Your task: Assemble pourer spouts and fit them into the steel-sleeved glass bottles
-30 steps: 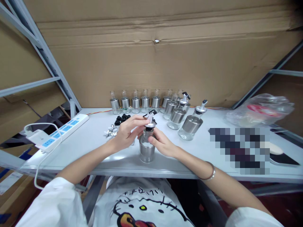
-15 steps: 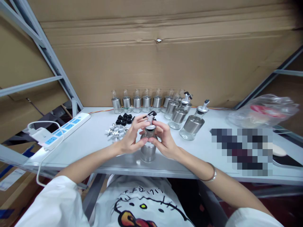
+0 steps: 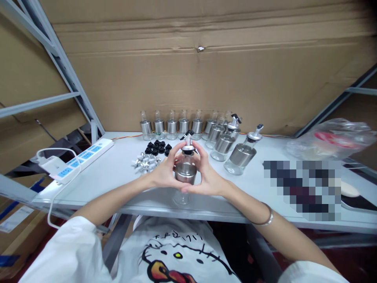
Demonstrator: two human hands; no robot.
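Observation:
A glass oil bottle (image 3: 185,171) with a steel band stands upright near the table's front edge. On its neck sits a silver pour spout (image 3: 187,146) with a black flip lid. My left hand (image 3: 168,168) curls around the bottle's left side, and my right hand (image 3: 207,169) curls around its right side. Both thumbs meet on the front of the band, while the fingertips touch the spout's collar; the other fingers are partly hidden behind the glass. Left of the bottle lie a pile of silver spout parts (image 3: 146,162) and a cluster of black stoppers (image 3: 158,147).
Several open bottles (image 3: 171,126) line the back by the cardboard wall (image 3: 206,82). Two bottles with spouts, one in front (image 3: 240,155), stand at right. A power strip (image 3: 85,159) lies left, a plastic bag (image 3: 330,141) right, beside a blurred patch.
My thumbs have slid down from the bottle's neck to the steel band. My fingertips still touch the spout collar, and the bottle stays in about the same place.

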